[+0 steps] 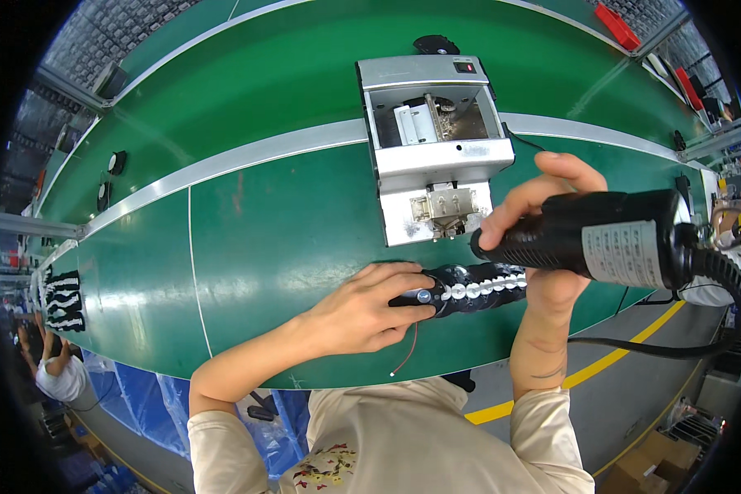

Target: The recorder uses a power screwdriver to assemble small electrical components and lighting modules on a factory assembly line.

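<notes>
My right hand (556,202) is wrapped round a black corded power tool, which looks like an electric screwdriver (564,235); a pale label covers part of its body. Its narrow end points left, over a row of dark parts (469,290) lined with silver round pieces. At the left end of that row, my left hand (379,309) presses down with closed fingers on a black part (424,296) bearing a small round silver spot. A thin red wire (410,350) trails from there toward the near table edge. The tool hides the right end of the row.
A silver bench machine (445,152) with an open top stands just beyond the row. The green table (263,239) has a raised metal strip (247,162) behind it. Black-and-white parts (64,301) lie at the far left. The tool's thick cord (659,350) loops at the right.
</notes>
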`<state>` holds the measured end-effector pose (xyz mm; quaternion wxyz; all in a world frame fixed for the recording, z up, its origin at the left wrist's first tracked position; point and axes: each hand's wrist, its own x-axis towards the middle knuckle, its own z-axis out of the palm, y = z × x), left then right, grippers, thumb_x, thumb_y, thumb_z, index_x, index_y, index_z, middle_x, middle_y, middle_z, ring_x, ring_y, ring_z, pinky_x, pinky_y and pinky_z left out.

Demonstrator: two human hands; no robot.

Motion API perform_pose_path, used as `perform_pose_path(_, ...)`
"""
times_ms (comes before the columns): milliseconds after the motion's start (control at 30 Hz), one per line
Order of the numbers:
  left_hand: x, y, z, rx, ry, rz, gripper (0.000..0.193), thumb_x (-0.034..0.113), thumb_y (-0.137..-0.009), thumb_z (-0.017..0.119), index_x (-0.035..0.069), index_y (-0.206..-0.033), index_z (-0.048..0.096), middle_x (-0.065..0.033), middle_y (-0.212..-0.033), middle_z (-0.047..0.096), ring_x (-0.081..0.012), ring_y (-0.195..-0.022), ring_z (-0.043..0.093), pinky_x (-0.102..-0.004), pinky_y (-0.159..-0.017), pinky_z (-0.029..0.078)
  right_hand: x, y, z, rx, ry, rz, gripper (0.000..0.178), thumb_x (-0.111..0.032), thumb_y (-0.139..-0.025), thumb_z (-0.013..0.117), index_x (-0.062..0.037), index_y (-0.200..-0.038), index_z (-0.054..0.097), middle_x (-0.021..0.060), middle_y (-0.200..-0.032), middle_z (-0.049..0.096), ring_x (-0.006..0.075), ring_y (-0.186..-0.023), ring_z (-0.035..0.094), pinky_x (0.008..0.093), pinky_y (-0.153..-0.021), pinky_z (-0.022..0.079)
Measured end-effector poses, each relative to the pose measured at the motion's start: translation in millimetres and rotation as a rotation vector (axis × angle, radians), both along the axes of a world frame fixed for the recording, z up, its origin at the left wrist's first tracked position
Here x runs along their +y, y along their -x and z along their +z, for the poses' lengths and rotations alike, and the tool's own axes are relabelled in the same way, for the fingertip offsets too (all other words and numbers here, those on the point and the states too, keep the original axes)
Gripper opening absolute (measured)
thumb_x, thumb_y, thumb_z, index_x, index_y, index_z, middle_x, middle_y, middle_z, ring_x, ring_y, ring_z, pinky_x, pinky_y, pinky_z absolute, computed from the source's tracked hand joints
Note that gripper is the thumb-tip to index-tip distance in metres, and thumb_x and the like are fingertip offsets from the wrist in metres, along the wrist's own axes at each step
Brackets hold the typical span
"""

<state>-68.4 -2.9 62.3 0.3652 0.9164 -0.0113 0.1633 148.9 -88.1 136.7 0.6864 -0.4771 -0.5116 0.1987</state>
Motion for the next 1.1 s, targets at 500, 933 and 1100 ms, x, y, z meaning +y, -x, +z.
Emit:
perform_pose_path(500,-5,-3,-17,-0.044,0.07,0.053,0.027,0.011,-0.073,0.081,0.012,-0.098,0.074,-0.0088,-0.12,0.056,-0.0331,-0.12,0.058,-0.0434,-0.092,0.052,-5,1,20,0.049,-0.119,0.29,0.087,-0.044,-0.09,0.068,0.0038,-0.147,0.023,0.0095,-0.075,0.058,0.02,-0.056,0.06,0.0339,-0.057,0.052)
perform_pose_path(933,-6,-2,-20,-0.075,0.054,0.064,0.025,0.014,-0.072,0.081,0.01,-0.094,0.071,-0.0082,-0.118,0.057,-0.0327,-0.117,0.059,-0.0438,-0.088,0.053,6,-1,20,0.089,-0.248,0.366,0.075,-0.043,-0.092,0.064,-0.0009,-0.145,0.031,0.0101,-0.079,0.054,0.0194,-0.058,0.055,0.0334,-0.054,0.048)
perform_pose_path(1100,-9,2,-19,-0.076,0.02,0.066,0.025,0.015,-0.073,0.081,0.011,-0.095,0.071,-0.0079,-0.117,0.057,-0.0311,-0.115,0.059,-0.0434,-0.086,0.051,18,-1,25,0.114,-0.287,0.35,0.067,-0.042,-0.092,0.061,-0.0012,-0.141,0.038,0.0097,-0.08,0.053,0.0188,-0.057,0.053,0.0336,-0.052,0.045)
